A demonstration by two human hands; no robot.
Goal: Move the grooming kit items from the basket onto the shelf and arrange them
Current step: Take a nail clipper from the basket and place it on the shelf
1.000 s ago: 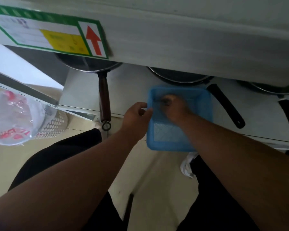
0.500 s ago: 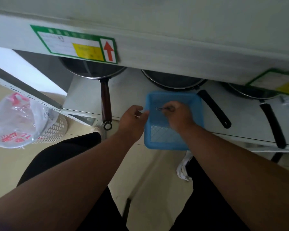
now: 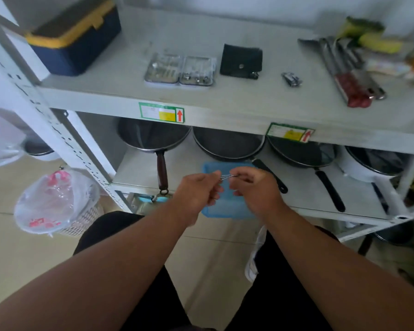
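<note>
A thin metal tool (image 3: 229, 176), tweezer-like but too small to name for sure, is being pinched between both hands above the blue basket (image 3: 227, 211). The left hand (image 3: 197, 191) is gripping its left end with thumb and forefinger closed on it, other fingers curling loosely under the palm. The right hand (image 3: 256, 189) is pinching the right end the same way, remaining fingers half-curled. Both hands are sitting knuckles-up, nearly touching, with forearms reaching in from the near edge and converging over the basket. The basket is resting on the front edge of the lower shelf (image 3: 139, 173), partly overhanging it, and its contents are hidden by the hands. Behind it dark frying pans (image 3: 153, 137) are sitting in a row with handles pointing near. On the upper shelf (image 3: 225, 99), farther away, an open metal grooming case (image 3: 179, 70) is lying flat, a black pouch (image 3: 242, 59) is lying just right of it, and a nail clipper (image 3: 292, 80) is lying further right, apart from the pouch. A navy and yellow box (image 3: 74, 37) is sitting at the far left of that shelf, and red-handled utensils (image 3: 351, 72) are lying at the right. A bagged waste bin (image 3: 58, 201) is standing on the floor at the left.
</note>
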